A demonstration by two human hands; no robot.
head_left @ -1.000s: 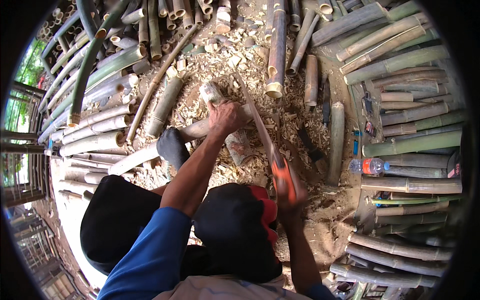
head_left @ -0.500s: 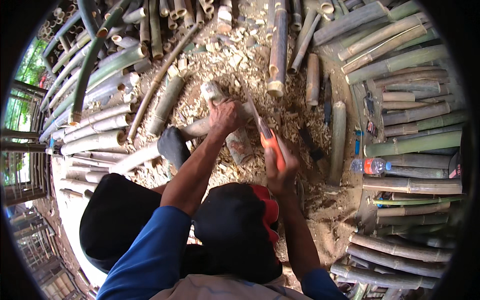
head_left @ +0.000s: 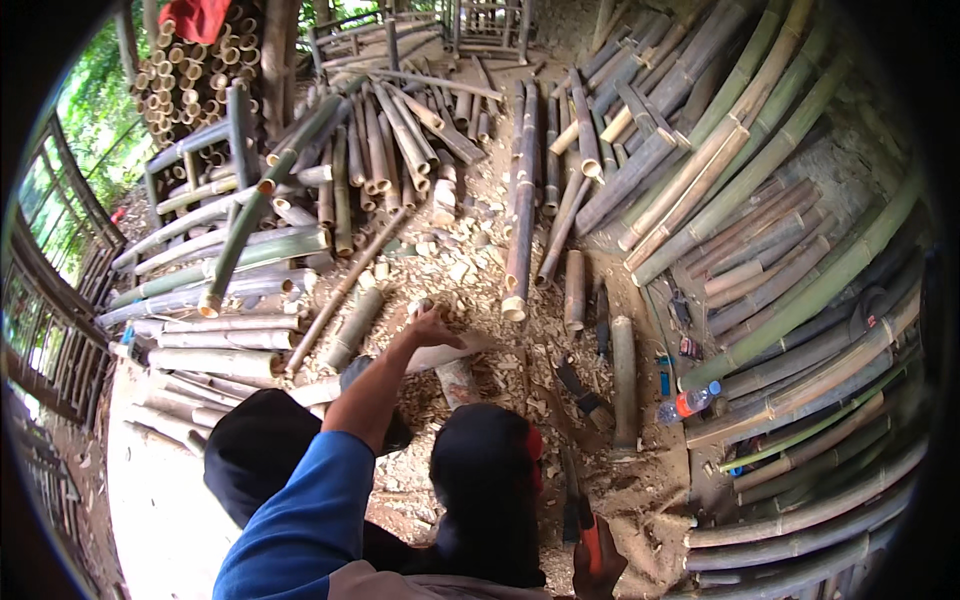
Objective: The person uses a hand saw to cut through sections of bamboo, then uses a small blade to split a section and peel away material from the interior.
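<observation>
My left hand (head_left: 433,326) reaches out to a short pale log (head_left: 456,380). Its fingers curl at the log's far end while the thumb points right. A longer pale pole (head_left: 432,358) lies crosswise, partly behind my forearm. Low at the right of my knees, my right hand (head_left: 603,562) grips the orange-red handle of a handsaw (head_left: 592,545). The saw's dark blade (head_left: 571,480) points away from me, apart from the log.
Wood chips (head_left: 400,268) cover the ground around the log. Right of it lie a dark tool (head_left: 580,388), an upright-lying bamboo piece (head_left: 625,380) and a plastic bottle (head_left: 688,401). Bamboo stacks (head_left: 215,362) line both sides.
The saw has moved from beside the log back toward my body, low at the right, in my right hand. My left hand stays at the log. The view has tilted up.
</observation>
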